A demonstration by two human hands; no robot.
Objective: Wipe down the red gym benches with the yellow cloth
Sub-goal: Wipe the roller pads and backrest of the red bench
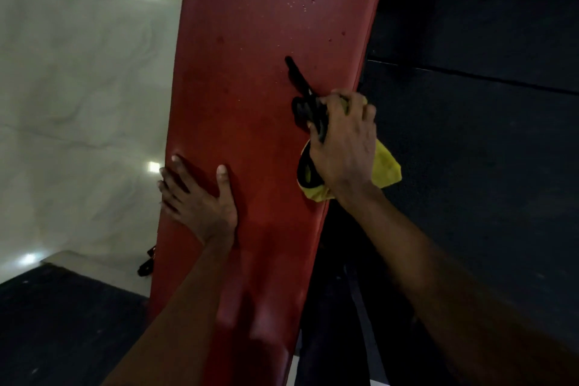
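A long red bench pad (250, 78) runs from the bottom middle up to the top of the view. Pale droplets speckle its upper part. My left hand (195, 197) grips the pad's left edge, thumb flat on the red surface and fingers wrapped round the side. My right hand (341, 147) is at the pad's right edge, holding the bunched yellow cloth (385, 166) together with a black object (305, 103) whose thin end points up across the pad. Most of the cloth is hidden under the hand.
A pale glossy floor (78, 88) with light reflections lies to the left of the bench. Dark matting (485, 150) covers the floor to the right and at bottom left. A small black fitting (147, 265) shows below the pad's left edge.
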